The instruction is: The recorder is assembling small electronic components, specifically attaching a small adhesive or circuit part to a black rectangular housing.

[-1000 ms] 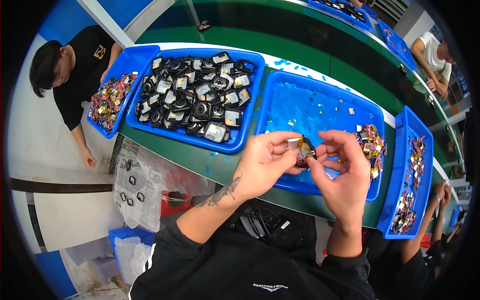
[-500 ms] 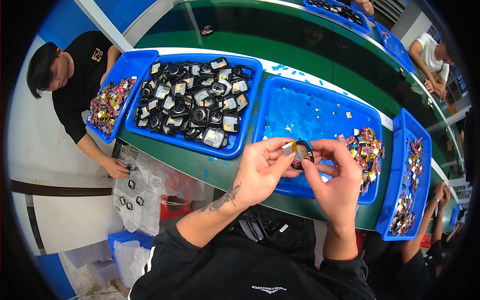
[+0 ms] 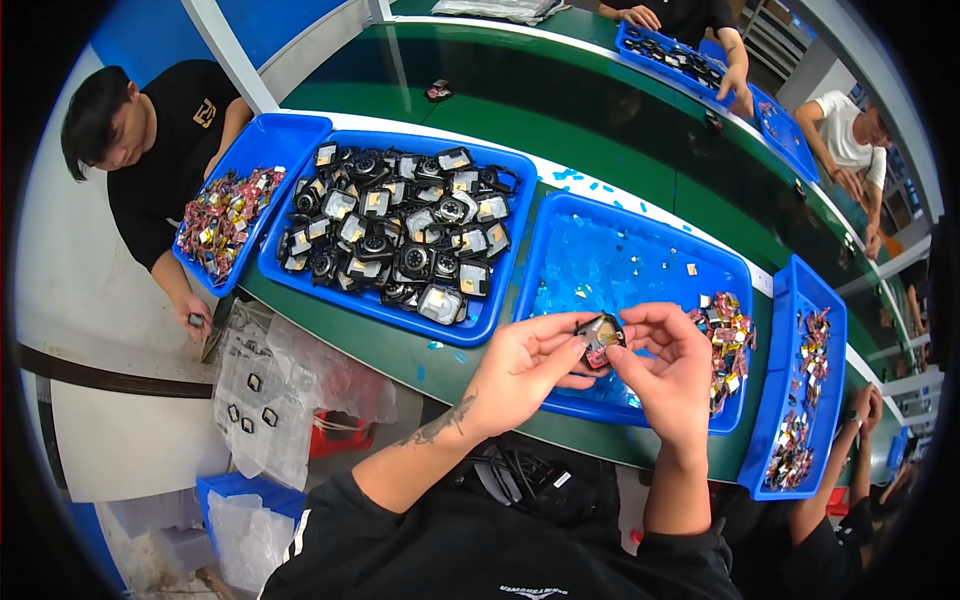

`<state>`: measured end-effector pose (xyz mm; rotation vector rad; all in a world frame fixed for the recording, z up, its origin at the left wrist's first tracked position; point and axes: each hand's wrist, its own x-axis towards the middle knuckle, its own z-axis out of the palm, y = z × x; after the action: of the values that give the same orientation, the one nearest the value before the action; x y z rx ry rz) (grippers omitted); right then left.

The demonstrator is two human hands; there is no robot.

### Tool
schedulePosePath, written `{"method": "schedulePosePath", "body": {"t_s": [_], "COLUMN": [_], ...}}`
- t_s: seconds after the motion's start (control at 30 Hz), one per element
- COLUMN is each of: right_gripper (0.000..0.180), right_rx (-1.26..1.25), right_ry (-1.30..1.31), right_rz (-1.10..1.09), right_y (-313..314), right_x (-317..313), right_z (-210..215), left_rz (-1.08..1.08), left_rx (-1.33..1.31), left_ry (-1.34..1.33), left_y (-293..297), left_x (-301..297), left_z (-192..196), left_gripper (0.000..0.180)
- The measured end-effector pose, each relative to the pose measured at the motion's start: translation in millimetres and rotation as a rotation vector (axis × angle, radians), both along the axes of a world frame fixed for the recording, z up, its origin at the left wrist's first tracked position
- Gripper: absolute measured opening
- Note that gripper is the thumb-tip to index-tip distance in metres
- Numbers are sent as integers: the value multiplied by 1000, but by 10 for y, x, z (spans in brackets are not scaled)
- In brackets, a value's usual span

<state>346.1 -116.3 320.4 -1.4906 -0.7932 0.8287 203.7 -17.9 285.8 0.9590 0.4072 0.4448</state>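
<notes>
A small black watch-like housing (image 3: 604,343), its open inside showing tan and pinkish-red parts, is held in the air above the near edge of a wide blue plastic tray (image 3: 532,268). The bare left hand (image 3: 530,365) pinches its left side between thumb and fingers; the bare right hand (image 3: 668,362) grips its right side, thumb tip on the edge. The two hands are close together, both clamped on the housing.

In the wide tray, light-blue film scraps (image 3: 585,258) are spread over the left and middle, and a heap of small pink, yellow and silver parts (image 3: 727,350) lies at the right. Just left of it, a deep blue plastic tray (image 3: 513,252) is filled with black housings (image 3: 400,235), many showing pale inner faces. A narrow blue bin (image 3: 285,142) at the far left and a long blue bin (image 3: 797,290) at the right hold similar small parts. All stand on a green counter (image 3: 400,352).

Below the counter's left end, small black square frames (image 3: 255,382) lie on clear plastic sheeting (image 3: 285,430). Beside it, a co-worker in a black shirt (image 3: 170,125) holds a small dark piece (image 3: 196,320).
</notes>
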Motion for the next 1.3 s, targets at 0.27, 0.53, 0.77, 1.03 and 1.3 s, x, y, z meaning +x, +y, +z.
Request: {"method": "schedulePosePath", "body": {"t_s": [0.27, 0.53, 0.77, 1.03, 1.3], "right_gripper": [28, 21, 22, 17, 47], "right_rx": [34, -126, -406, -142, 27], "right_ry": [-99, -2, -633, -987, -1221], "right_rz": [48, -141, -228, -216, 714], "right_y": [211, 1308, 1555, 1575, 2015], "right_x": [299, 1816, 2374, 1693, -57], "right_z": [33, -199, -696, -271, -248], "left_rz": [253, 525, 459, 64, 931], "left_rx": [671, 1280, 1356, 1409, 1409], "left_ry": [174, -404, -428, -718, -528], "left_y": [267, -16, -276, 114, 253], "left_x": [-263, -1242, -1434, -1580, -1219], "left_z": [340, 1688, 1962, 1866, 1273], "left_gripper": [34, 15, 12, 25, 15]}}
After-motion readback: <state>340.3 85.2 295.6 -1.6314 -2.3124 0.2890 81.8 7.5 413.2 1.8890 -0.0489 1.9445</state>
